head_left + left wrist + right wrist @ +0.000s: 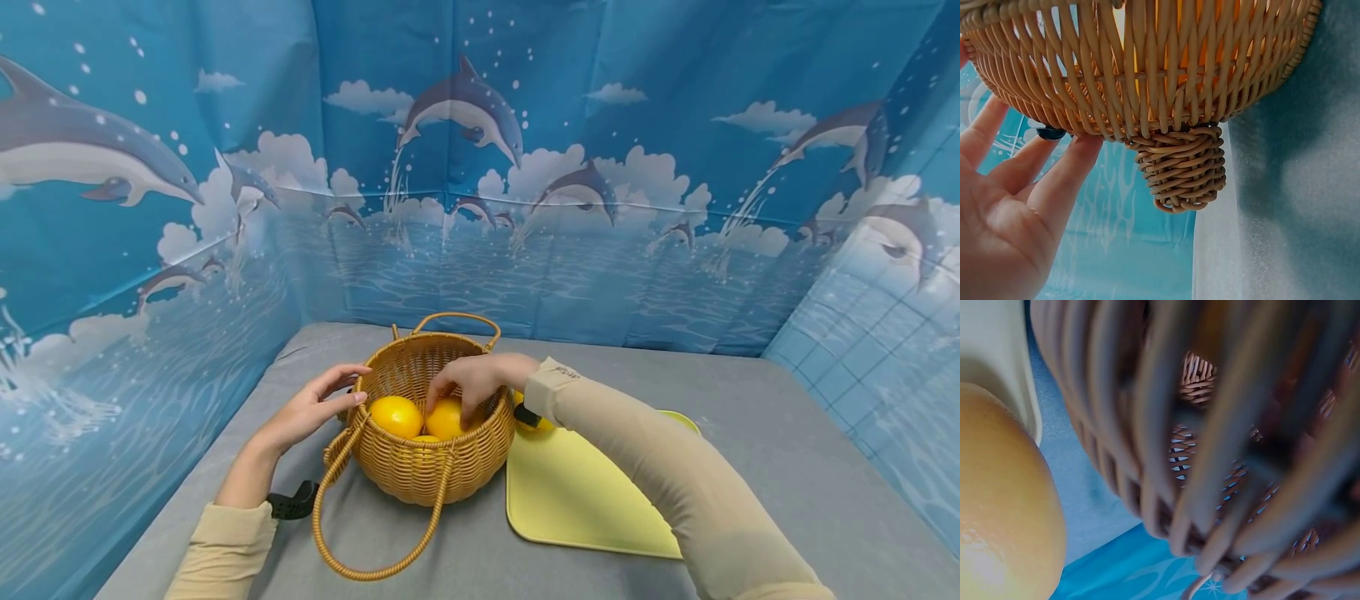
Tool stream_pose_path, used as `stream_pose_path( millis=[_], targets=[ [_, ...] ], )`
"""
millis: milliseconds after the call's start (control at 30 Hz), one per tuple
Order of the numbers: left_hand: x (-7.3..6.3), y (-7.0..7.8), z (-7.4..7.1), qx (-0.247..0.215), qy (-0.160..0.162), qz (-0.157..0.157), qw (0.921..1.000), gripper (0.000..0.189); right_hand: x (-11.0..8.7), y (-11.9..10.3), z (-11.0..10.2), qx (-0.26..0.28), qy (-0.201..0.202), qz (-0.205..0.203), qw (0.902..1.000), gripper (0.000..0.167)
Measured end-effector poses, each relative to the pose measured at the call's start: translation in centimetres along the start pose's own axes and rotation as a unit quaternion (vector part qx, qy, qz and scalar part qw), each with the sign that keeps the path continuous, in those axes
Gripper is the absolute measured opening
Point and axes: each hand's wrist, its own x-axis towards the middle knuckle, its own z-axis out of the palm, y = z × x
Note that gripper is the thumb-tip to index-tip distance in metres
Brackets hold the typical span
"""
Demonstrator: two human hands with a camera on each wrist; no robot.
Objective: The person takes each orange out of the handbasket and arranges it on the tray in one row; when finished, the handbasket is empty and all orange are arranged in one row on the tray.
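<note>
A round wicker basket (427, 475) stands on the grey surface, with several yellow-orange oranges (395, 416) in it. My right hand (476, 382) reaches into it from the right, fingers and thumb bent down around an orange (447, 419). At the left rim is my left hand (307, 410), its thumb and index fingertip touching the edge. In the left wrist view, the left hand's extended fingers (1063, 178) lie against the outside of the basket. Wicker strands block the right hand's fingers in the right wrist view.
A pale yellow tray (585, 500) lies right of the basket. Another orange (1004, 506) sits by the basket's right side, partly behind my right wrist. One basket handle (375, 575) droops toward me; the other handle (457, 315) stands up behind. A dolphin-print curtain (480, 250) surrounds the surface.
</note>
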Motion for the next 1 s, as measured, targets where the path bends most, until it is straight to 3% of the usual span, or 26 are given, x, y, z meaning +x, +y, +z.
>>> stream_pose_path(
  millis=[500, 1000],
  targets=[
    [0.04, 0.02, -0.01, 0.003, 0.001, 0.001, 1.0000, 0.048, 0.21, -0.30, 0.22, -0.012, -0.030, 0.044, 0.9985, 0.049],
    [-0.01, 0.11, 0.05, 0.001, 0.003, -0.003, 1.0000, 0.048, 0.42, -0.52, 0.72, -0.055, -0.035, 0.065, 0.9958, 0.073]
  ],
)
